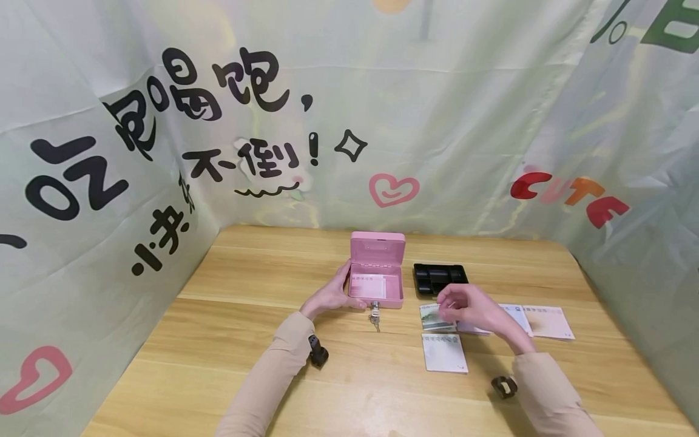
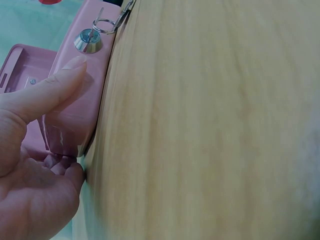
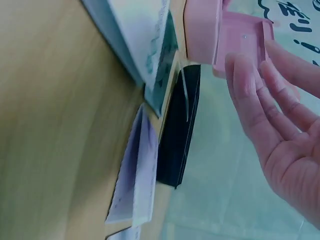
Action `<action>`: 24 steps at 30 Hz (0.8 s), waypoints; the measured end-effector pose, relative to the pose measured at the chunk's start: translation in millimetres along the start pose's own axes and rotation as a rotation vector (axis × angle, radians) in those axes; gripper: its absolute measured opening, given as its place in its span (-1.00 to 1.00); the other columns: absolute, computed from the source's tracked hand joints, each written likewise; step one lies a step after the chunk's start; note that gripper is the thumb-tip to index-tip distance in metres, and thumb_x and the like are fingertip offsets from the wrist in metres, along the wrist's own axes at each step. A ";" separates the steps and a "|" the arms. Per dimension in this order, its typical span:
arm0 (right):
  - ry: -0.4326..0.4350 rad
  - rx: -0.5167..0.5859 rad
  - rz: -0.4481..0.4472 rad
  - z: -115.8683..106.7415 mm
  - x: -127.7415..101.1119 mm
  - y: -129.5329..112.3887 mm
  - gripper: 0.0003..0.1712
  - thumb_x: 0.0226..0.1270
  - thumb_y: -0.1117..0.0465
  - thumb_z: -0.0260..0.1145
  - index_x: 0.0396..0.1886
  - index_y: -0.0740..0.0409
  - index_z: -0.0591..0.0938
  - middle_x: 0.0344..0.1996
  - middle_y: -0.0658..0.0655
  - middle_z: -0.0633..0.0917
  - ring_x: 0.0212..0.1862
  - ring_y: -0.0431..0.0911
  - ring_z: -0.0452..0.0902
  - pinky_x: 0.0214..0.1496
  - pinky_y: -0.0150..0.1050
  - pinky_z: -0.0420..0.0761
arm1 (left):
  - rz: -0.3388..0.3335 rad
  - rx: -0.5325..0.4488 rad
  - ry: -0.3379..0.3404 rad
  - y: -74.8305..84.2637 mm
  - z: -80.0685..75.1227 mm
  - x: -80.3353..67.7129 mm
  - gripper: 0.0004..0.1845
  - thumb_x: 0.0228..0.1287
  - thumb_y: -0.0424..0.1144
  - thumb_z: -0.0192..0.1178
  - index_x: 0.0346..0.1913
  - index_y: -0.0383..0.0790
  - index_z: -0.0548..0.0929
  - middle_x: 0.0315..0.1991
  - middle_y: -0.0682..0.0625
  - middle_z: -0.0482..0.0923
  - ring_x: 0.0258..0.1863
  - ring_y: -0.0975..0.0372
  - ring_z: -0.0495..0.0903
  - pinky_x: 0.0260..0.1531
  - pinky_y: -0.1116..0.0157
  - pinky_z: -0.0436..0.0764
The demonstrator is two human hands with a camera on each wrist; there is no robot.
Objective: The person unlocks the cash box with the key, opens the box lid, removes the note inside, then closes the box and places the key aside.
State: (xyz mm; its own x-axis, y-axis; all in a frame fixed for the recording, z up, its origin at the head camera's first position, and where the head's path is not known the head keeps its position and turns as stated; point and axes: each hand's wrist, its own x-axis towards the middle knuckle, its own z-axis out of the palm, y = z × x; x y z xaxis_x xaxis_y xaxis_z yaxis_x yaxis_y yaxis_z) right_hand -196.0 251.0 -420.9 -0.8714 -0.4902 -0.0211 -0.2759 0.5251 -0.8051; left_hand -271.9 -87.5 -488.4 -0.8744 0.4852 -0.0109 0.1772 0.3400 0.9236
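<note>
A pink cash box (image 1: 394,303) stands with its lid raised, and pinkish notes (image 1: 366,286) lie inside it. My left hand (image 1: 332,295) grips its left front corner. In the left wrist view, the thumb (image 2: 62,82) presses the front beside the lock (image 2: 88,41), while the other fingers curl at the side. Keys (image 1: 375,316) hang from this lock. My right hand (image 1: 474,306) hovers over the paper notes, its fingers loosely bent with nothing between them in the right wrist view. Green notes (image 1: 431,318) lie nearest those fingers, partly covered by them in the head view.
Behind the notes sits a black compartment tray (image 1: 440,269). A whitish stack of notes (image 1: 445,353) lies in front, with bluish notes (image 1: 516,314) and pale pink notes (image 1: 550,321) to the right. Printed curtains (image 1: 464,121) enclose the wooden table (image 1: 382,388).
</note>
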 end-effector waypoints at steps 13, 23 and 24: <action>-0.040 0.022 -0.169 -1.4 25.9 -15.8 -0.81 0.29 0.40 0.38 -0.14 0.41 0.63 -0.20 0.44 0.72 -0.18 -0.21 0.72 -0.09 -0.39 0.74 | 0.020 0.012 -0.007 1.1 -0.5 1.0 0.36 -0.12 -0.42 0.57 0.64 -0.16 -0.19 0.65 -0.26 -0.19 0.64 -0.12 -0.18 0.61 -0.16 -0.17; -0.056 0.057 -0.097 -1.7 53.1 -23.2 -0.78 0.32 0.40 0.35 -0.08 0.41 0.63 -0.11 0.45 0.72 -0.07 0.03 0.73 -0.03 -0.43 0.70 | 0.013 0.020 -0.015 -0.3 0.1 1.6 0.37 -0.13 -0.43 0.57 0.64 -0.16 -0.20 0.65 -0.25 -0.20 0.64 -0.10 -0.18 0.62 -0.15 -0.15; -0.056 0.057 -0.101 -1.4 55.8 -23.7 -0.78 0.32 0.40 0.35 -0.08 0.41 0.63 -0.11 0.46 0.72 -0.07 0.04 0.73 -0.03 -0.43 0.70 | 0.011 0.022 -0.012 -0.1 0.1 1.5 0.37 -0.13 -0.43 0.57 0.64 -0.16 -0.20 0.65 -0.26 -0.20 0.64 -0.11 -0.18 0.61 -0.16 -0.15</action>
State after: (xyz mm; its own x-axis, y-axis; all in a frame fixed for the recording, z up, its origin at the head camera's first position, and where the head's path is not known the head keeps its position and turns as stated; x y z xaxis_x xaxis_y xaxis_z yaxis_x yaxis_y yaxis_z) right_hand -238.7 212.2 -402.2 -0.8159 -0.5774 0.0298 -0.3361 0.4317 -0.8371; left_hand -273.2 -86.7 -488.6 -0.8666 0.4990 -0.0055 0.1971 0.3523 0.9149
